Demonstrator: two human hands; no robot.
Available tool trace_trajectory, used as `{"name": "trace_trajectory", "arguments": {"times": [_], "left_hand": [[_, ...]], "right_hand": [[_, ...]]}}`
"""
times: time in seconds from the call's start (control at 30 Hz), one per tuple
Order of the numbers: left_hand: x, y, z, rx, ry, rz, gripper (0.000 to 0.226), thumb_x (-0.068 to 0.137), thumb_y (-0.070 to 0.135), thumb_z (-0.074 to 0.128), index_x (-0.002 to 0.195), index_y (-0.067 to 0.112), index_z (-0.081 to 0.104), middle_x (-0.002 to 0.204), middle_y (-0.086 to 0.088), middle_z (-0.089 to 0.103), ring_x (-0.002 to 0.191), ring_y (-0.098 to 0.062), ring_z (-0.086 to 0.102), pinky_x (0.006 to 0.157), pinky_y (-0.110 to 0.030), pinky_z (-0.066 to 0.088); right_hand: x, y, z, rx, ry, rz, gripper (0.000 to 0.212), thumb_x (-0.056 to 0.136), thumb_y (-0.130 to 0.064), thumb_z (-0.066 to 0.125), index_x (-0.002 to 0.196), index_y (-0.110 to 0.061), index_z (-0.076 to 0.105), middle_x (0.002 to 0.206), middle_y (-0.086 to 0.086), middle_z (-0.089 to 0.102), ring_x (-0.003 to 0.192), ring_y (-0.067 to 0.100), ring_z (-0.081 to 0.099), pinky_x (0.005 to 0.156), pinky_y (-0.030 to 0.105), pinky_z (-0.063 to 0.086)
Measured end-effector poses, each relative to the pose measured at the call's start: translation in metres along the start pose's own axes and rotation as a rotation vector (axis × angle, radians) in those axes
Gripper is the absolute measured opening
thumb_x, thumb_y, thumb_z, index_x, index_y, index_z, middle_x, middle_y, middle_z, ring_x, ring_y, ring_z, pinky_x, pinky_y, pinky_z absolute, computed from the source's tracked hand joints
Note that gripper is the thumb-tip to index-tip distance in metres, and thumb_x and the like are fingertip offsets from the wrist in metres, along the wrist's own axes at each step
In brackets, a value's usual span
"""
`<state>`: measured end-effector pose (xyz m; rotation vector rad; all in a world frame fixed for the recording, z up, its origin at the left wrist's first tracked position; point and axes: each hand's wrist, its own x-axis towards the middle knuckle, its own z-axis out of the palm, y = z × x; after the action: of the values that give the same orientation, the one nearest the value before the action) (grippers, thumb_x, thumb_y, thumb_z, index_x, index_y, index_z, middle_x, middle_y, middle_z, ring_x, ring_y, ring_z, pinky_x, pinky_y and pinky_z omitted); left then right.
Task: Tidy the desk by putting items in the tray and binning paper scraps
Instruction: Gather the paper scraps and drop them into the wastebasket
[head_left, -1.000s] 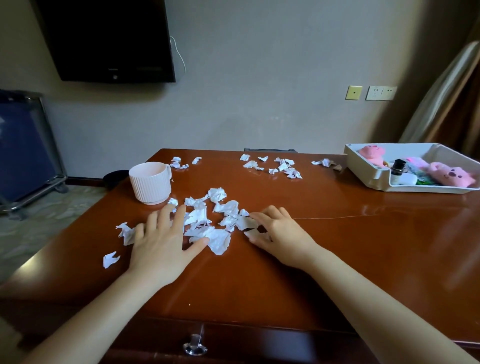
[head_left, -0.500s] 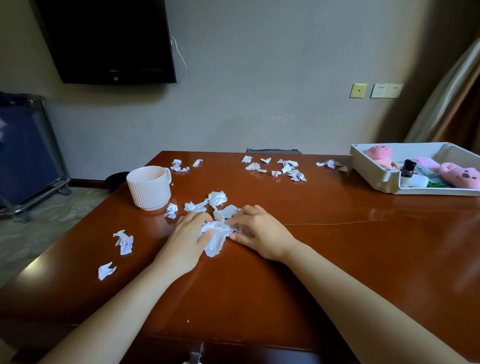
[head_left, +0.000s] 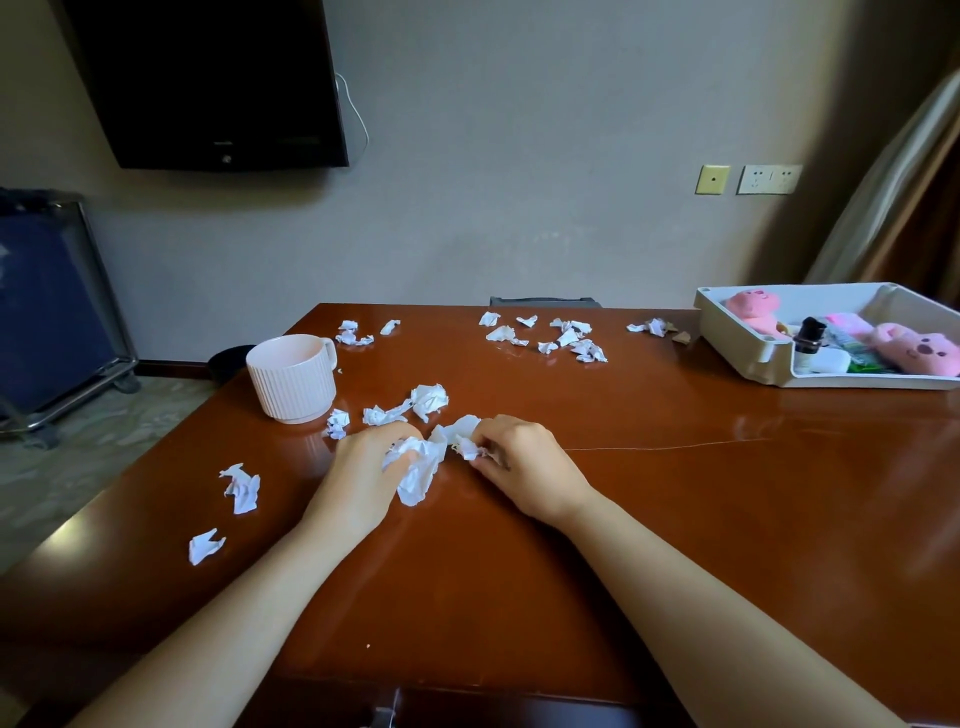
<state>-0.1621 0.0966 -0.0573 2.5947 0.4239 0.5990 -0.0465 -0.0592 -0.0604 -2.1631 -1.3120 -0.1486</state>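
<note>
Judging by the glossy red-brown wooden desk (head_left: 675, 519), I put us about halfway. The white plastic tray (head_left: 727, 338) at the far right already holds the pink plush toys (head_left: 917, 353). The white ribbed mug (head_left: 291, 379) stands at the left, not yet put away. What I take for a dark round bin (head_left: 228, 358) sits on the floor past it. The left hand (head_left: 363, 473) clenches a wad of white crumpled paper scraps (head_left: 421, 467) at centre. The right hand (head_left: 524, 467) pinches more of it. Loose far scraps (head_left: 566, 338) and near-left scraps (head_left: 241, 486) remain.
</note>
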Motion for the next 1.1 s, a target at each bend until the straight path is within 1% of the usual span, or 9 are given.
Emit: {"name": "trace_trajectory", "arguments": {"times": [0.1, 0.2, 0.33, 0.4, 0.5, 0.57, 0.87, 1.0, 1.1], "left_hand": [[0.003, 0.002, -0.001, -0.029, 0.018, -0.005, 0.020, 0.085, -0.004, 0.061, 0.100, 0.008, 0.068, 0.083, -0.001, 0.063, 0.075, -0.012, 0.060, 0.066, -0.013, 0.050], [0.006, 0.012, -0.001, -0.052, 0.013, -0.013, 0.016, 0.088, 0.000, 0.059, 0.098, 0.009, 0.068, 0.082, -0.002, 0.062, 0.074, -0.014, 0.059, 0.058, -0.009, 0.044], [0.016, 0.034, -0.004, -0.054, 0.013, 0.006, 0.015, 0.091, 0.010, 0.059, 0.102, 0.013, 0.069, 0.087, 0.003, 0.060, 0.084, -0.014, 0.059, 0.063, -0.013, 0.042], [0.021, 0.045, -0.005, -0.043, 0.010, 0.027, 0.014, 0.091, 0.013, 0.059, 0.100, 0.014, 0.069, 0.088, 0.002, 0.062, 0.082, -0.012, 0.056, 0.058, -0.012, 0.041], [0.028, 0.064, -0.002, -0.048, -0.016, 0.042, 0.013, 0.092, 0.017, 0.058, 0.100, 0.021, 0.067, 0.092, 0.005, 0.062, 0.094, -0.014, 0.056, 0.070, -0.023, 0.050], [0.031, 0.081, 0.001, -0.068, -0.027, 0.083, 0.011, 0.092, 0.017, 0.058, 0.096, 0.025, 0.065, 0.088, 0.007, 0.061, 0.092, -0.014, 0.056, 0.068, -0.022, 0.049], [0.032, 0.182, 0.024, -0.269, -0.075, 0.322, 0.009, 0.087, 0.016, 0.063, 0.090, 0.017, 0.072, 0.079, 0.007, 0.062, 0.066, 0.001, 0.049, 0.056, -0.007, 0.032], [0.025, 0.226, 0.045, -0.350, -0.157, 0.394, 0.009, 0.087, 0.015, 0.062, 0.086, 0.020, 0.070, 0.079, 0.006, 0.064, 0.067, -0.004, 0.050, 0.058, -0.015, 0.035], [0.014, 0.260, 0.065, -0.378, -0.206, 0.435, 0.012, 0.087, 0.017, 0.062, 0.080, 0.027, 0.068, 0.080, 0.010, 0.064, 0.073, -0.007, 0.051, 0.061, -0.019, 0.035]], "right_hand": [[0.001, 0.002, 0.001, 0.022, 0.047, 0.072, 0.009, 0.091, -0.019, 0.058, 0.093, -0.011, 0.061, 0.081, 0.001, 0.058, 0.071, 0.020, 0.052, 0.064, 0.033, 0.045], [0.004, 0.006, -0.005, 0.085, 0.075, 0.189, 0.010, 0.090, -0.020, 0.060, 0.090, -0.011, 0.063, 0.081, 0.005, 0.066, 0.073, 0.022, 0.059, 0.064, 0.035, 0.048], [0.000, 0.015, -0.027, 0.148, 0.099, 0.257, 0.013, 0.089, -0.015, 0.061, 0.083, -0.004, 0.065, 0.072, -0.001, 0.063, 0.061, 0.010, 0.055, 0.055, 0.018, 0.040], [-0.003, 0.019, -0.041, 0.154, 0.098, 0.283, 0.016, 0.090, -0.016, 0.060, 0.082, -0.002, 0.065, 0.073, 0.003, 0.065, 0.060, 0.010, 0.053, 0.054, 0.017, 0.038], [-0.011, 0.028, -0.066, 0.121, 0.104, 0.318, 0.021, 0.090, -0.021, 0.061, 0.081, -0.003, 0.064, 0.074, 0.009, 0.065, 0.060, 0.011, 0.051, 0.053, 0.017, 0.038], [-0.018, 0.033, -0.085, 0.095, 0.123, 0.340, 0.021, 0.090, -0.022, 0.061, 0.083, -0.003, 0.066, 0.073, 0.006, 0.064, 0.060, 0.013, 0.052, 0.052, 0.015, 0.038], [-0.083, 0.047, -0.178, -0.063, 0.188, 0.420, 0.021, 0.088, -0.024, 0.063, 0.093, -0.004, 0.069, 0.087, 0.012, 0.069, 0.077, 0.027, 0.064, 0.061, 0.034, 0.051], [-0.124, 0.057, -0.213, -0.139, 0.191, 0.497, 0.022, 0.088, -0.022, 0.062, 0.078, -0.003, 0.062, 0.068, 0.008, 0.058, 0.055, 0.014, 0.047, 0.049, 0.019, 0.032], [-0.161, 0.068, -0.234, -0.160, 0.240, 0.555, 0.025, 0.086, -0.021, 0.063, 0.086, 0.004, 0.065, 0.082, 0.020, 0.065, 0.065, 0.024, 0.054, 0.056, 0.032, 0.041]]}}
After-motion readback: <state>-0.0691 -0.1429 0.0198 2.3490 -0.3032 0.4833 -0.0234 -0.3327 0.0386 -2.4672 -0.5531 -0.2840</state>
